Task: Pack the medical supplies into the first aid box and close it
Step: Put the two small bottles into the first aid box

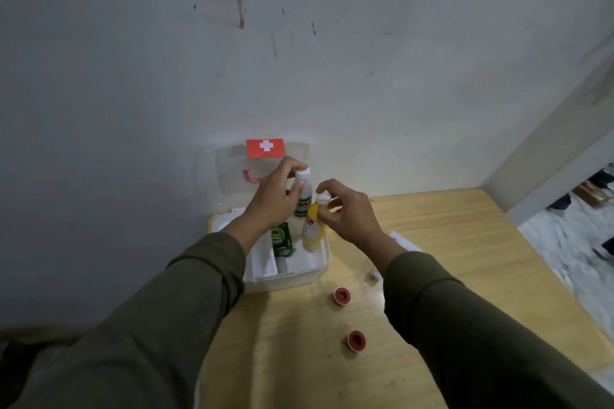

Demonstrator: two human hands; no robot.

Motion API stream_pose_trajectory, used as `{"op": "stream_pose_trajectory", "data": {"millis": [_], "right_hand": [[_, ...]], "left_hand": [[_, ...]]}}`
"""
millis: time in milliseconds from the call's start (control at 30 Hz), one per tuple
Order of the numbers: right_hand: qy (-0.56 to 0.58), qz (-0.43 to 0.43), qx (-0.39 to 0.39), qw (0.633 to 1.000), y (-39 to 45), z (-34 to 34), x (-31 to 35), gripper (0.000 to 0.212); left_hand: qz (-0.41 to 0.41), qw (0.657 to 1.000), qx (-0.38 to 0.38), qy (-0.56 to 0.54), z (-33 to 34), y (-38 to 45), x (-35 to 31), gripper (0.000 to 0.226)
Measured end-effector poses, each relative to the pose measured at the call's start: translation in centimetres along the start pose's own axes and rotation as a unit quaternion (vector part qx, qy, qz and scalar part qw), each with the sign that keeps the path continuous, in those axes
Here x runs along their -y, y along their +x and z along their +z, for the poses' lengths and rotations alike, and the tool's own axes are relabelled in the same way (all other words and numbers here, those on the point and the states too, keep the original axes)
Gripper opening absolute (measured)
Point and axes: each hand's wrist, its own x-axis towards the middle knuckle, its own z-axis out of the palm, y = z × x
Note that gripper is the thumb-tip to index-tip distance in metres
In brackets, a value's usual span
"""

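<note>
The white first aid box [317,267] stands open on the table against the wall, its clear lid [229,173] upright with a red cross label. My left hand [274,194] grips the neck of a white bottle [304,197] held upright over the box. My right hand [349,216] pinches the white cap of a yellow bottle [312,227] whose base is inside the box. A green carton [282,241] stands in the box between my wrists. Two red-cored tape rolls [342,295] [356,339] lie on the table in front of the box.
The wooden table [465,242] meets a grey wall behind and to the left. White paper packets [403,242] lie right of the box, partly hidden by my right forearm, with a small white item [373,274] beside it. The table's right edge drops to the floor.
</note>
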Motion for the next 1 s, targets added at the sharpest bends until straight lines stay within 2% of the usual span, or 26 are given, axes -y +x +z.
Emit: {"op": "stream_pose_trajectory", "data": {"millis": [600,1000], "right_hand": [[-0.069,-0.052,0.025,0.996,-2.5,3.4,-2.0,0.025],[-0.155,-0.088,0.002,0.984,-3.0,4.6,-2.9,0.022]], "left_hand": [[-0.06,0.994,0.093,0.027,2.0,-2.4,2.9,0.023],[-0.065,0.992,0.092,0.055,2.8,-3.4,4.2,0.022]]}}
